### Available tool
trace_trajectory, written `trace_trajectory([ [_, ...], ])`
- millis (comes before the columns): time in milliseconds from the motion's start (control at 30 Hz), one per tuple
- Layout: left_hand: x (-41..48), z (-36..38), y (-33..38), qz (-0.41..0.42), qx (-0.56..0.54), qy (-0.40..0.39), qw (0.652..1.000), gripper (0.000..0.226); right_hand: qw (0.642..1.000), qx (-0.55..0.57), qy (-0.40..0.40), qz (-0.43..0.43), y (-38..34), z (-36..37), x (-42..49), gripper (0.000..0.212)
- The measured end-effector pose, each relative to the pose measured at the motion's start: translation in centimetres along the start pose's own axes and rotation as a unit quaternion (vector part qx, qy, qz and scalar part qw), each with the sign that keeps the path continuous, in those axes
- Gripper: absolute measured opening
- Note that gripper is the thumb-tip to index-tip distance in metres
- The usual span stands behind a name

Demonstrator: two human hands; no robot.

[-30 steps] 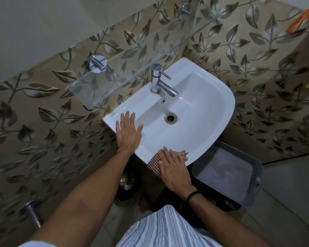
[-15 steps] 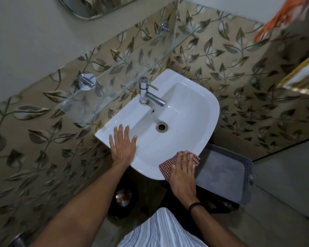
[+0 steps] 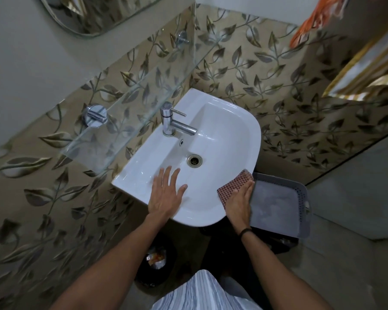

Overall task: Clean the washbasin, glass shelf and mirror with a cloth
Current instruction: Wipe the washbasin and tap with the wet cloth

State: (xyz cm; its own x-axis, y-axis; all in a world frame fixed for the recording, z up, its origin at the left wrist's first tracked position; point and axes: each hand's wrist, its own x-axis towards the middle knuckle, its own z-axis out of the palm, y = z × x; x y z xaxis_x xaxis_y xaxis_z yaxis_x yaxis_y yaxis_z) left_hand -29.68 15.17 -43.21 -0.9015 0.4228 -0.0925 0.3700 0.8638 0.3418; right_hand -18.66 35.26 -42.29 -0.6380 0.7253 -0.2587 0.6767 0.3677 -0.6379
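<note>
The right hand (image 3: 239, 199) lay with fingers nearly straight, pressing the cloth (image 3: 234, 183) against the basin (image 3: 224, 130) rim. The left hand (image 3: 166, 193) rested flat and spread on the basin's near edge, holding nothing. The drain (image 3: 194, 160) sat just beyond its fingertips, with the tap (image 3: 173, 123), shelf (image 3: 130, 106) and mirror (image 3: 94, 16) farther on. A basket (image 3: 278, 202) stood beside the right hand.
</note>
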Motion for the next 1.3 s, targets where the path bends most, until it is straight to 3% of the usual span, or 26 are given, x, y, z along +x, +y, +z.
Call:
trace_trajectory([
  [100,0.0,-0.2,0.2,0.01,0.001,-0.003,1.0,0.065,0.993,0.075,0.016,0.09,-2.0,-1.6,3.4,0.062],
  [200,-0.2,0.1,0.1,0.012,0.001,0.0,1.0,0.064,0.986,0.107,0.027,0.126,-2.6,-2.0,4.6,0.06],
  [400,0.3,0.7,0.1,-0.018,0.013,0.021,1.0,0.066,0.98,0.15,0.012,0.132,-1.1,-1.0,5.2,0.06],
  [600,3.6,0.4,1.8,0.026,0.031,0.056,0.998,0.074,0.98,0.159,-0.002,0.121,-1.4,-2.2,9.8,0.057],
  [867,10.5,-3.3,6.6,0.092,0.008,0.092,0.991,0.07,0.982,0.15,-0.017,0.113,-1.0,-2.1,9.1,0.061],
  [1000,14.4,-4.9,9.0,0.131,-0.001,0.087,0.988,0.067,0.98,0.153,-0.012,0.129,-1.9,-2.6,11.4,0.059],
  [1300,20.9,-5.9,10.9,0.117,-0.033,0.05,0.991,0.062,0.978,0.155,-0.002,0.138,-1.0,-1.3,9.6,0.059],
])
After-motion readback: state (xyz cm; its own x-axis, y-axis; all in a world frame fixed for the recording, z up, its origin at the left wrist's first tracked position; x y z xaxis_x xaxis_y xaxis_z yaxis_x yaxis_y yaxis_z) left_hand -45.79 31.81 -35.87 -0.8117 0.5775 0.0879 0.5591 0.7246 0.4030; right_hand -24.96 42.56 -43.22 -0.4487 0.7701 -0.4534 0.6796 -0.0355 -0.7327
